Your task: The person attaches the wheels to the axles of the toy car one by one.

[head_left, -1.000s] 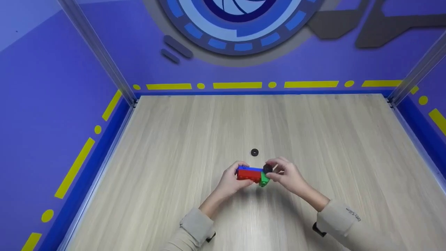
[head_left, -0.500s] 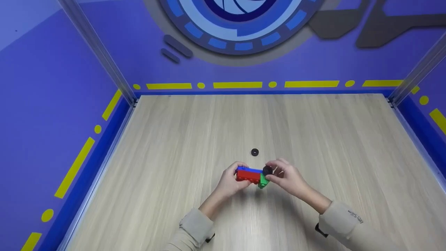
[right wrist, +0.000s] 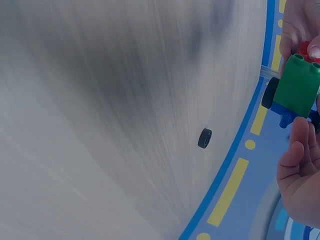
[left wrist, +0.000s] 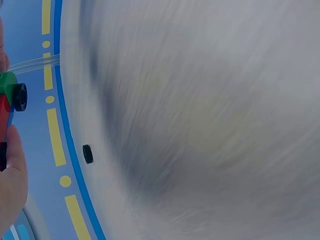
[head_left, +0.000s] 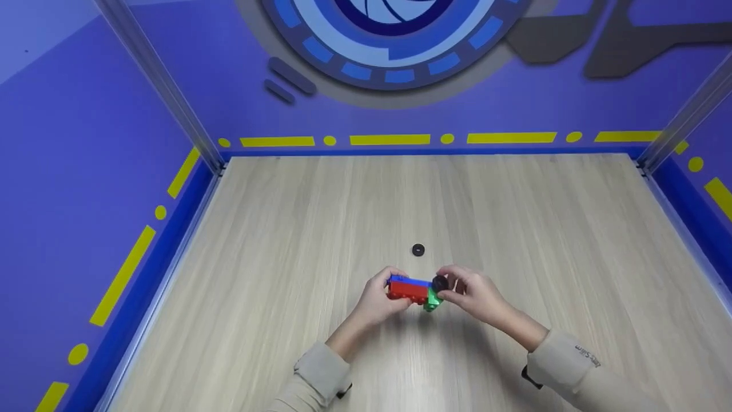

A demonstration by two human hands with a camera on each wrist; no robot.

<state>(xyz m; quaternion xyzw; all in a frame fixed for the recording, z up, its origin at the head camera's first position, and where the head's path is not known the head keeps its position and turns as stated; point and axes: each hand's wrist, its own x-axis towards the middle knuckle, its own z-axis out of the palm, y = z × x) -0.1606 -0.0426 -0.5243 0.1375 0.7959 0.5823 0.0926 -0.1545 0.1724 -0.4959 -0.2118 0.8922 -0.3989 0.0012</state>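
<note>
My left hand [head_left: 380,294] grips a toy car of building blocks by its red block [head_left: 408,292], thumb on the near side and fingers behind. Along the car's far side runs a blue base [head_left: 412,281]; a green block [head_left: 433,300] forms the right end. There my right hand [head_left: 472,289] pinches a black wheel [head_left: 440,283] between thumb and fingers, against the car. In the right wrist view another black wheel [right wrist: 270,93] sits beside the green block [right wrist: 298,87]. The car is held above the table, and the left hand hides its left end.
A loose black wheel [head_left: 418,250] lies flat on the wooden table [head_left: 320,217], just beyond the hands. Blue-purple panels [head_left: 189,68] with yellow markings stand along the back and both sides.
The toy car has tipped and dropped slightly toward the person. My right hand has shifted a little down with it, still pinching the wheel. The loose wheel has stayed in place.
</note>
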